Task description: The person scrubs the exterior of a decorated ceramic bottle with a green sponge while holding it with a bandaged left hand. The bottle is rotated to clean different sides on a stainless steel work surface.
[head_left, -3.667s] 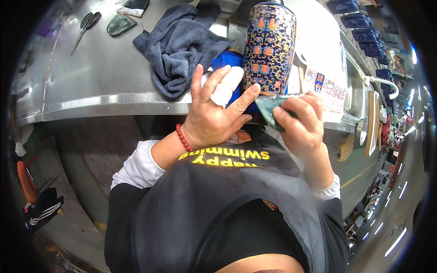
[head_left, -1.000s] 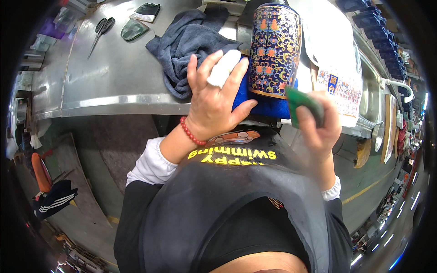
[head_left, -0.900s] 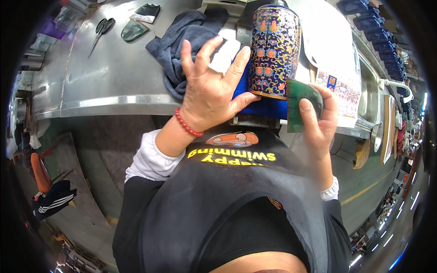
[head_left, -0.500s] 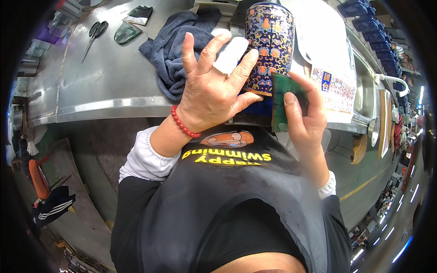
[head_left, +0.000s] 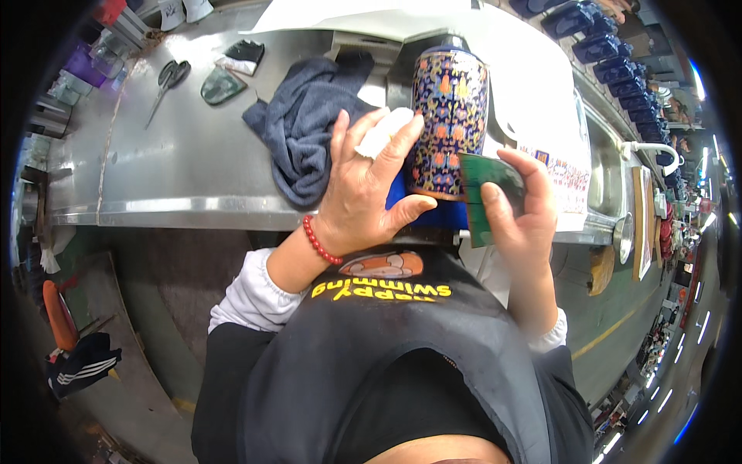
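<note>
A dark blue bottle (head_left: 448, 124) with a colourful floral pattern lies in front of me, its shoulder pointing away and its base toward me. My left hand (head_left: 371, 174) is open at the bottle's left side, fingers spread, with the index fingertip at its edge. Something white (head_left: 386, 131), like a cloth wrap, seems to cover the middle finger. Between thumb and fingers, my right hand (head_left: 522, 205) grips a flat green scraper (head_left: 481, 197). The scraper's edge is at the bottle's lower right side. Part of a blue surface (head_left: 440, 214) shows beneath the bottle; the rest is hidden.
A crumpled grey-blue towel (head_left: 301, 143) lies left of the bottle on the metal worktable (head_left: 193, 162). Farther left are scissors (head_left: 164, 89) and a dark green rounded piece (head_left: 222, 87). On the right are a printed sheet (head_left: 568, 182), a sink (head_left: 603, 155) and rows of blue items (head_left: 610, 66).
The whole view has shifted, so the bottle and table sit lower. My left hand's fingers are slightly more drawn together. My right hand still holds the scraper by the bottle's lower right side.
</note>
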`<action>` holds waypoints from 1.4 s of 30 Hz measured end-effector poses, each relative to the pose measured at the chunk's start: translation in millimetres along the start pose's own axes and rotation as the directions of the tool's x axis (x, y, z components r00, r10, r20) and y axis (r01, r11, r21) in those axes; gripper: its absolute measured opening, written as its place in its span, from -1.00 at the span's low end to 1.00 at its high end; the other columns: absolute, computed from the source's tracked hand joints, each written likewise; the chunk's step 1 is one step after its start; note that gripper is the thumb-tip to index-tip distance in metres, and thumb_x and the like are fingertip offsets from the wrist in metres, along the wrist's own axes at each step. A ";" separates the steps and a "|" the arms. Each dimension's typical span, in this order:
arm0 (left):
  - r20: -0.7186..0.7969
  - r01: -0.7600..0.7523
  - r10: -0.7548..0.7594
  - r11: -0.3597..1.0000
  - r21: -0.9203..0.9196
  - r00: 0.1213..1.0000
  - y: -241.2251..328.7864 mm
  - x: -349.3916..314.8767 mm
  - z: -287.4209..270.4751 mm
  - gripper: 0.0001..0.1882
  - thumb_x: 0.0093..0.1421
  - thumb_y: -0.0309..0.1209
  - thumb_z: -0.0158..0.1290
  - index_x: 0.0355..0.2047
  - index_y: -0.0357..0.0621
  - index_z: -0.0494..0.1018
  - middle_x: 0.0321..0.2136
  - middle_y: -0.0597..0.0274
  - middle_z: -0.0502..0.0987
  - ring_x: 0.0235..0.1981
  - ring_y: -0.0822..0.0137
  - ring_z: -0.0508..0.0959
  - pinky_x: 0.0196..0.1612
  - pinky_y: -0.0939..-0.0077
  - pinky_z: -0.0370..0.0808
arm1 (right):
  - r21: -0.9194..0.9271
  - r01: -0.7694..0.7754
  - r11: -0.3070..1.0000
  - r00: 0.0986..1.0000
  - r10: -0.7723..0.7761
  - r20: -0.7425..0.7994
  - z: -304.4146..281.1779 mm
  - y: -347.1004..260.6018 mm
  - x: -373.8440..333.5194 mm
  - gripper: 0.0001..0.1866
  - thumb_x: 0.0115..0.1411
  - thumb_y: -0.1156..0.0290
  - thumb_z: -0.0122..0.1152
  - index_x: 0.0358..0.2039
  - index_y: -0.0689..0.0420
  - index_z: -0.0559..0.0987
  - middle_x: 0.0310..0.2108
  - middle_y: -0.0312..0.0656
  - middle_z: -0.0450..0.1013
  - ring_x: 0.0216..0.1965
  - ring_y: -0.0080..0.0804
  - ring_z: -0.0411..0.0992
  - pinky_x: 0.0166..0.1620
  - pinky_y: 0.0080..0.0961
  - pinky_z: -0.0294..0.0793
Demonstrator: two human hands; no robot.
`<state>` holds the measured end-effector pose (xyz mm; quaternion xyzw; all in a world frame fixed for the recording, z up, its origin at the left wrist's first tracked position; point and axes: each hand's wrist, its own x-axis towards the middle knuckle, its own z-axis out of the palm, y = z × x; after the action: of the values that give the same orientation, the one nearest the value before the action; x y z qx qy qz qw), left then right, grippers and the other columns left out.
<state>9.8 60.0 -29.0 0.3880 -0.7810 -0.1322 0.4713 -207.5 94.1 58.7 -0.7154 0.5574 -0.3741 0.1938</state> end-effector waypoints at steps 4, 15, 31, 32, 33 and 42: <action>0.056 -0.017 0.015 0.999 0.033 0.998 6.2 8.8 -1.4 -0.31 0.37 0.26 -0.09 0.31 0.14 0.46 0.28 -0.10 0.35 0.30 -0.12 0.24 0.40 -0.31 -0.12 | 0.125 -0.047 0.991 0.998 0.052 -0.032 -9.2 19.1 7.5 -0.62 0.26 0.50 0.34 0.08 0.25 0.55 -0.19 -0.13 0.60 -0.18 -0.47 0.56 -0.06 -0.52 0.53; 0.032 0.111 -0.109 0.988 -0.107 0.994 -7.7 47.8 9.3 -0.13 0.39 0.19 -0.06 0.42 -0.30 0.20 0.33 -0.27 0.27 0.37 -0.26 0.20 0.39 -0.32 -0.06 | -0.264 0.185 0.947 0.983 -0.178 0.049 -14.4 33.5 47.2 -0.48 0.34 0.65 0.10 0.31 0.20 0.44 0.20 0.00 0.46 0.15 -0.25 0.48 0.18 -0.44 0.45; 0.017 0.087 -0.085 0.984 -0.158 0.996 -17.2 59.2 24.2 -0.12 0.40 0.23 -0.11 0.42 -0.27 0.21 0.30 -0.25 0.30 0.35 -0.23 0.22 0.40 -0.28 0.00 | -0.281 0.332 0.900 0.931 -0.264 0.252 1.3 30.7 84.4 -0.44 0.32 0.22 0.29 0.29 0.12 0.49 0.33 0.14 0.27 0.25 0.18 0.28 0.28 -0.04 0.32; 0.018 0.088 -0.086 0.982 -0.167 0.996 -18.2 60.0 23.7 -0.13 0.42 0.21 -0.12 0.41 -0.32 0.20 0.32 -0.28 0.29 0.36 -0.23 0.24 0.41 -0.19 0.00 | -0.255 0.317 0.914 0.936 -0.258 0.238 1.1 31.1 85.5 -0.43 0.32 0.22 0.29 0.30 0.11 0.49 0.32 0.13 0.27 0.25 0.18 0.28 0.28 -0.05 0.32; 0.013 0.082 -0.080 0.981 -0.174 0.997 -19.5 60.9 23.1 -0.13 0.43 0.19 -0.13 0.41 -0.36 0.20 0.33 -0.31 0.28 0.36 -0.22 0.25 0.43 -0.09 0.01 | -0.254 0.297 0.920 0.942 -0.239 0.236 1.2 31.3 86.6 -0.43 0.32 0.22 0.29 0.30 0.10 0.49 0.31 0.13 0.28 0.24 0.17 0.28 0.28 -0.06 0.33; 0.031 0.062 -0.059 0.991 -0.120 0.998 -21.7 63.2 21.8 -0.15 0.45 0.17 -0.14 0.39 -0.41 0.21 0.33 -0.34 0.26 0.37 -0.20 0.26 0.45 0.02 0.02 | -0.313 0.301 0.901 0.945 -0.238 0.224 3.0 27.4 94.4 -0.45 0.30 0.27 0.32 0.28 0.06 0.50 0.22 0.10 0.32 0.19 0.14 0.31 0.25 -0.08 0.36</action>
<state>-14.2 -4.1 -12.7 0.3805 -0.7657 -0.1986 0.4791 -213.8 -3.6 67.9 -0.8394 0.4893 -0.2283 0.0621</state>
